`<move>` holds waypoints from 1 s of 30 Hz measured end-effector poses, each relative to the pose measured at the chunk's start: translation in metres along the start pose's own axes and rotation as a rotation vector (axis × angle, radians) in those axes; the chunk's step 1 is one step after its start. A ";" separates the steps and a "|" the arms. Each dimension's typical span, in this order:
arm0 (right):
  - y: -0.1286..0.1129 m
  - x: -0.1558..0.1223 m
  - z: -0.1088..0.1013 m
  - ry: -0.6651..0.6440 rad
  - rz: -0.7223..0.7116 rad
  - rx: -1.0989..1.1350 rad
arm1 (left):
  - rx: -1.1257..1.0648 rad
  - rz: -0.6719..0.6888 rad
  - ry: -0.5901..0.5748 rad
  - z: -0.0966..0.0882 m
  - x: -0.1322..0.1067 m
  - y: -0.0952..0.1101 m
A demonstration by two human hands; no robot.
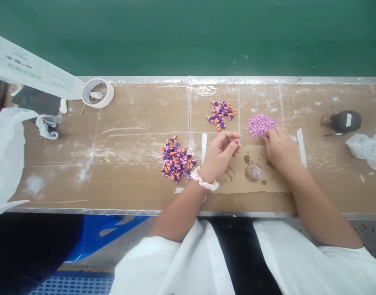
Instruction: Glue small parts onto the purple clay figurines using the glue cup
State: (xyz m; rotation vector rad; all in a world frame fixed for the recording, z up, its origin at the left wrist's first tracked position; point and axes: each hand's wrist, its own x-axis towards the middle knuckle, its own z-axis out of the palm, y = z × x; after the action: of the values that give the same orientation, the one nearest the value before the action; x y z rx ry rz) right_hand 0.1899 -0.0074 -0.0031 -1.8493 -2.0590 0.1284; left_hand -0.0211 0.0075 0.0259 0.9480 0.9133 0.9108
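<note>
My left hand, with a pale scrunchie round its wrist, is curled with thumb and fingers close together; whatever it may pinch is too small to make out. At the lower right edge of a heap of small pink-purple beads, the fingertips of my right hand are drawn together, and what is between them is hidden. Between my forearms, a small clear round container sits on a brown cardboard sheet with dark wet spots.
Small purple-and-orange figures lie in a larger pile at left and a smaller pile behind my left hand. A tape roll and white paper stand far left. A dark rounded object and crumpled white plastic lie far right.
</note>
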 end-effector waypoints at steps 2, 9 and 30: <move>-0.002 -0.001 -0.007 0.008 -0.018 0.141 | -0.005 -0.025 -0.011 0.003 -0.003 -0.001; -0.031 -0.020 -0.039 -0.046 0.017 1.052 | -0.236 -0.220 -0.261 0.019 -0.016 -0.005; -0.048 -0.035 -0.038 0.031 -0.145 1.075 | -0.346 -0.251 -0.305 0.027 -0.032 0.004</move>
State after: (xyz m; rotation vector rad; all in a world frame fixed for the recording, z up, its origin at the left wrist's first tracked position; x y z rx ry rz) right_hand 0.1601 -0.0544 0.0400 -1.0066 -1.5543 0.9411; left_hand -0.0082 -0.0275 0.0454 0.6346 0.5738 0.6594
